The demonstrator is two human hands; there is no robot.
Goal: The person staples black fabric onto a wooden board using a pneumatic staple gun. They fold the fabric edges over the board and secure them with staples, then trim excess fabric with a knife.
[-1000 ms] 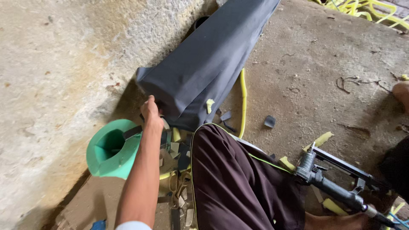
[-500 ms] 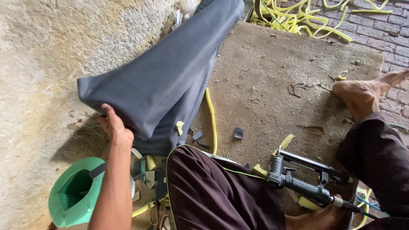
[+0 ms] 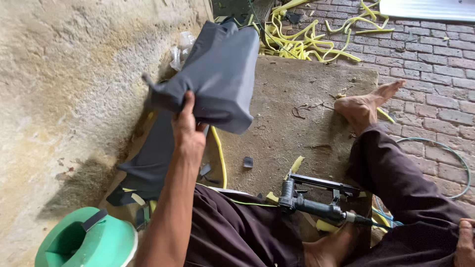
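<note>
The left hand (image 3: 189, 129) has its grip pinched on the lower edge of a grey fabric-covered cushion (image 3: 217, 74), thumb on the near face and the fingers hidden behind it. The cushion is lifted off the ground, tilted, with most of its bulk above and beyond the grip, leaning toward the rough plastered wall (image 3: 64, 84).

A hold this near one edge looks weak for so long a piece: the far end could swing and scrape the wall, or the cover could slide through the fingers and drop the cushion onto the dusty concrete slab (image 3: 297, 118). Just below the grip lies another grey covered piece (image 3: 153, 158), which the lifted one could knock. Down and to the right of the grip, a black pneumatic stapler (image 3: 316, 200) rests by the person's legs, a hard thing to land on.

The cushion is a long, flattish block wrapped in smooth dark grey cloth, pulled taut with a small tuft at one corner. The right hand (image 3: 465, 244) shows only at the frame's corner, resting on the knee; whether it is closed I cannot tell.
</note>
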